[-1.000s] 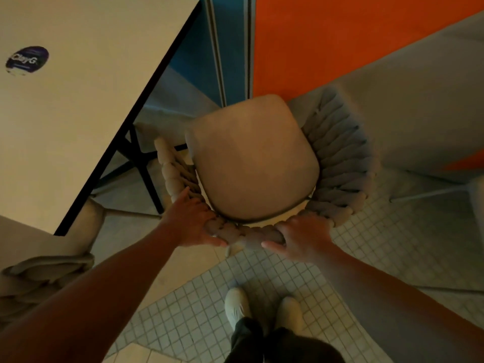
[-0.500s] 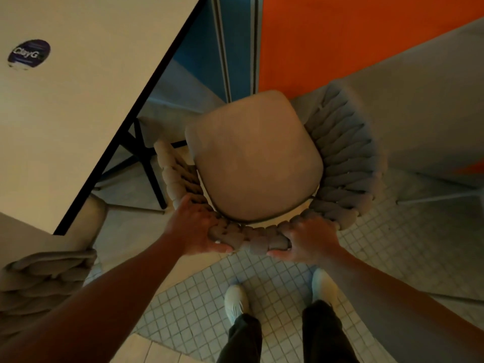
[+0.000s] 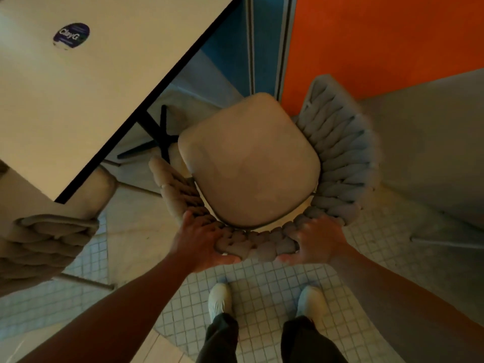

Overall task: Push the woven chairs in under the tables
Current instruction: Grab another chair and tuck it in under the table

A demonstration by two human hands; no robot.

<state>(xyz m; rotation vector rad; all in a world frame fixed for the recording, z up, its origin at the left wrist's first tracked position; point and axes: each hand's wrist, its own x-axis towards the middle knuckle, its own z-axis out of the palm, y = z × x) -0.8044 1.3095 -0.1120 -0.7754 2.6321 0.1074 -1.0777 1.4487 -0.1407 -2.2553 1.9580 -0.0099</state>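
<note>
A round sticker point(image 3: 71, 35), orange wall point(image 3: 379, 40), tiled floor point(image 3: 264, 284).

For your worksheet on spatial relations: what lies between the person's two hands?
In the head view, the chair's woven backrest spans between the left hand and right hand, both gripping it.

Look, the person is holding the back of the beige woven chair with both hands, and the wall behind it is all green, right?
Not quite. The head view shows both hands, left hand and right hand, holding the back of the beige woven chair, but the wall behind it is orange, with a blue panel beside it, not green.
</note>
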